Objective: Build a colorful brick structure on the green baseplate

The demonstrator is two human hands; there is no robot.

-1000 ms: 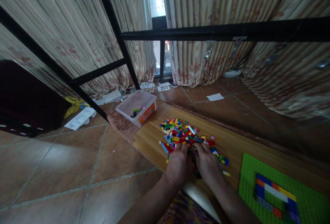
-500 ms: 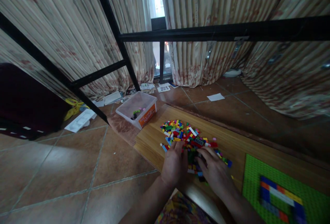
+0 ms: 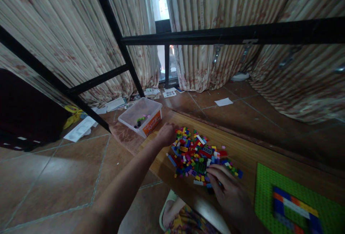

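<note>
A loose heap of small colourful toy building bricks (image 3: 188,155) lies on a wooden bench top. My left hand (image 3: 166,135) is at the heap's far left edge, its fingers curled down. What they hold, if anything, is hidden. My right hand (image 3: 226,185) is over the near right side of the heap, thumb and fingers pinched together at a small pale brick (image 3: 208,162). A dark green brick (image 3: 199,168) lies just left of those fingertips. To the right, a green studded baseplate (image 3: 265,180) carries a rectangular outline of blue, orange, white and yellow bricks (image 3: 296,207).
A clear plastic box (image 3: 140,117) with an orange label and a few bricks stands beyond the bench's left end. The wooden bench top (image 3: 231,135) extends right under the baseplate. A black metal frame (image 3: 188,37) crosses in front of the curtains. Papers (image 3: 223,101) lie on the tiled floor.
My left hand has moved from the middle of the heap to its far left edge, uncovering bricks. My right hand has shifted slightly down and stays by the heap.
</note>
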